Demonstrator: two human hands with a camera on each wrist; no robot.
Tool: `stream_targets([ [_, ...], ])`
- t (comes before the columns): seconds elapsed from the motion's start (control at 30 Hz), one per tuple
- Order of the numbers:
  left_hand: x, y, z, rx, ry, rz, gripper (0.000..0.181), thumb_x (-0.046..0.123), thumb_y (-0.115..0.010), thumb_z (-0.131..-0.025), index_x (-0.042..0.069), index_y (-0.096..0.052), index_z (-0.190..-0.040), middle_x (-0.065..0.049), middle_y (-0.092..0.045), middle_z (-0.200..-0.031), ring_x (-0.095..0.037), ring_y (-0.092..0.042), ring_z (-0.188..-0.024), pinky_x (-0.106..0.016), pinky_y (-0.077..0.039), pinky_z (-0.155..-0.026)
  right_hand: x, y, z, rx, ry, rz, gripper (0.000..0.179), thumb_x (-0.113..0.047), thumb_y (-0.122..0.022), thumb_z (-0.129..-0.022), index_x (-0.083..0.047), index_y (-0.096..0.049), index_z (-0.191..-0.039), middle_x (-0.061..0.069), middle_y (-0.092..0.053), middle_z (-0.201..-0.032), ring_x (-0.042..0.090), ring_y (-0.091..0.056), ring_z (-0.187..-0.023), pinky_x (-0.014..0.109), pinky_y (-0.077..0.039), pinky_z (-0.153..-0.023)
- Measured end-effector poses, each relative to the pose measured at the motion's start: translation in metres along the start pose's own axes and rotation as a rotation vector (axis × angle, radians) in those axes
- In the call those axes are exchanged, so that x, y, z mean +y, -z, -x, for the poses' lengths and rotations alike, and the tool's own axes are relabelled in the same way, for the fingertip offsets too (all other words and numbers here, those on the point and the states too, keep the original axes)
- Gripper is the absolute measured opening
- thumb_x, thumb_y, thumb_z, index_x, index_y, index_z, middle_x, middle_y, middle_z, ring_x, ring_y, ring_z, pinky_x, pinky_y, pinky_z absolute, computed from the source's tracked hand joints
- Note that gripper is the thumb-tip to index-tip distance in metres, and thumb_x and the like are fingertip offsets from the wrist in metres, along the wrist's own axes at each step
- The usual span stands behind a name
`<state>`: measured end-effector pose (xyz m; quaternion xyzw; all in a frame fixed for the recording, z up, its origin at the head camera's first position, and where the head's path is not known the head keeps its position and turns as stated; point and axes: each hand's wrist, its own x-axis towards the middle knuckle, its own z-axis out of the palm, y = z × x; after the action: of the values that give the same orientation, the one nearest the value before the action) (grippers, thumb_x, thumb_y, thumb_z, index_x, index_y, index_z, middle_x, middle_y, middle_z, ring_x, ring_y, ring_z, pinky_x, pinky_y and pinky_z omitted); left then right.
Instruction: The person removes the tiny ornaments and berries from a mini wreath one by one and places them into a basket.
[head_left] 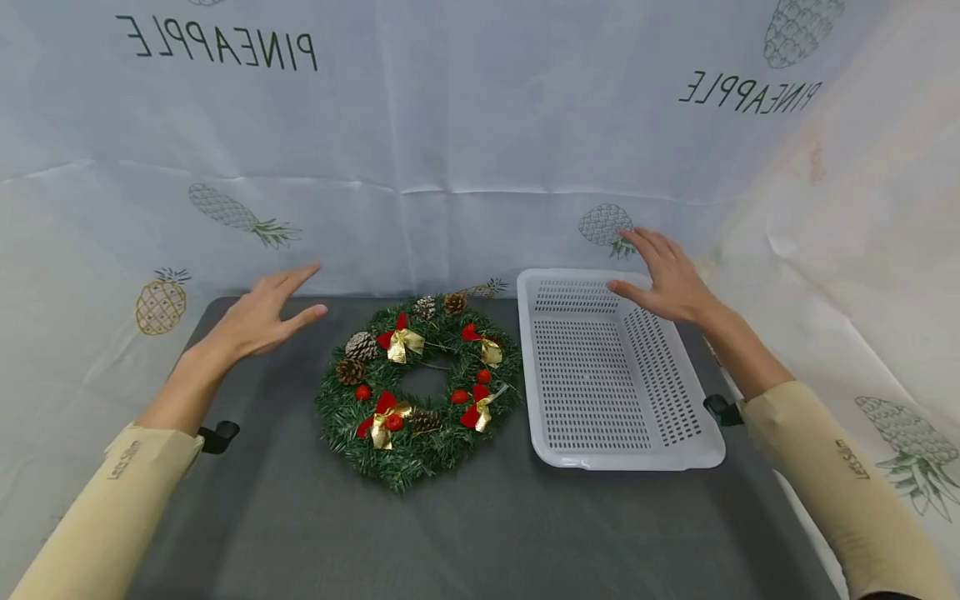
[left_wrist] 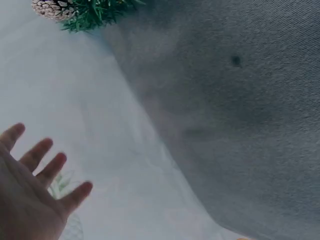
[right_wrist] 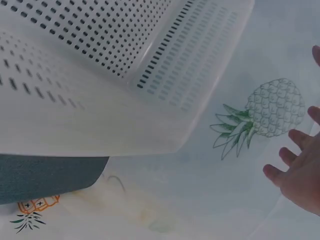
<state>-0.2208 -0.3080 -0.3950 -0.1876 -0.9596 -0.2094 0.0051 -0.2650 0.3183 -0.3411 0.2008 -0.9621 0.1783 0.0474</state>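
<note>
A green wreath [head_left: 352, 442] with red and gold bows, pinecones and red berries lies flat on the dark grey table. To its right is a white perforated plastic basket [head_left: 588, 375]. My left hand [head_left: 262, 317] is held in the air left of the wreath, fingers extended and holding nothing. Over the basket's far right corner, my right hand [head_left: 667, 279] hovers with straight fingers, also holding nothing. In the left wrist view, a pinecone [left_wrist: 52, 9] on the wreath shows at the top. The right wrist view has the basket [right_wrist: 150, 125] beside the spread fingers [right_wrist: 274, 175].
A pale curtain [head_left: 450, 108] printed with pineapples and lettering hangs behind the table [head_left: 450, 542] and along its sides. Dark wrist straps [head_left: 219, 437] sit at the cuffs of the beige sleeves [head_left: 97, 517].
</note>
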Motion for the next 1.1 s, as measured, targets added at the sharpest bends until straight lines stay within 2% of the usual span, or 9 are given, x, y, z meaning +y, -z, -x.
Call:
stream_targets([
  [0.13,-0.005,-0.004,0.005,-0.046,-0.021,0.149,0.075,0.037,-0.06,-0.111,0.013,-0.027,-0.174,-0.03,-0.031,-0.175,-0.06,-0.027,-0.159,-0.084,-0.022,-0.121,-0.007,0.001,-0.006,-0.015,0.014,-0.079,0.09,-0.043,-0.07,-0.099,-0.009,-0.03,-0.172,0.025,-0.025,-0.179,0.053,-0.017,-0.166,0.078,-0.012,-0.131],
  [0.33,-0.007,-0.013,0.017,-0.091,-0.006,0.277,0.071,0.029,-0.061,-0.111,0.013,-0.029,-0.173,-0.028,-0.038,-0.172,-0.055,-0.044,-0.151,-0.078,-0.041,-0.114,-0.018,0.004,-0.014,-0.059,0.002,-0.19,0.085,-0.032,-0.074,-0.1,-0.011,-0.032,-0.171,0.021,-0.025,-0.18,0.049,-0.018,-0.168,0.078,-0.015,-0.131],
  [0.53,-0.01,-0.02,0.028,-0.127,0.006,0.341,0.071,0.023,-0.066,-0.109,0.012,-0.033,-0.171,-0.029,-0.048,-0.163,-0.054,-0.054,-0.142,-0.069,-0.056,-0.105,-0.032,0.002,-0.023,-0.093,-0.01,-0.229,0.08,-0.032,-0.074,-0.101,-0.014,-0.037,-0.17,0.017,-0.03,-0.179,0.047,-0.028,-0.165,0.075,-0.025,-0.13],
  [0.77,-0.014,-0.027,0.033,-0.213,-0.04,0.448,0.079,0.014,-0.076,-0.102,0.009,-0.035,-0.17,-0.033,-0.048,-0.161,-0.055,-0.06,-0.135,-0.05,-0.065,-0.095,-0.042,-0.007,-0.035,-0.101,0.032,-0.343,0.074,-0.024,-0.075,-0.102,-0.01,-0.043,-0.167,0.016,-0.041,-0.174,0.043,-0.036,-0.161,0.067,-0.031,-0.131],
  [0.97,-0.013,-0.036,0.036,-0.33,-0.046,0.531,0.085,0.014,-0.082,-0.097,0.002,-0.036,-0.167,-0.035,-0.05,-0.157,-0.053,-0.064,-0.13,-0.035,-0.067,-0.087,-0.055,-0.017,-0.046,-0.161,0.052,-0.49,0.067,-0.017,-0.073,-0.104,-0.006,-0.045,-0.164,0.02,-0.045,-0.17,0.045,-0.039,-0.16,0.065,-0.034,-0.131],
  [1.1,-0.014,-0.043,0.041,-0.382,-0.051,0.554,0.084,0.011,-0.084,-0.095,-0.002,-0.037,-0.165,-0.037,-0.051,-0.154,-0.053,-0.066,-0.128,-0.033,-0.067,-0.085,-0.064,-0.026,-0.054,-0.182,0.04,-0.566,0.064,-0.018,-0.072,-0.106,-0.007,-0.047,-0.164,0.018,-0.049,-0.168,0.042,-0.043,-0.159,0.062,-0.038,-0.13],
])
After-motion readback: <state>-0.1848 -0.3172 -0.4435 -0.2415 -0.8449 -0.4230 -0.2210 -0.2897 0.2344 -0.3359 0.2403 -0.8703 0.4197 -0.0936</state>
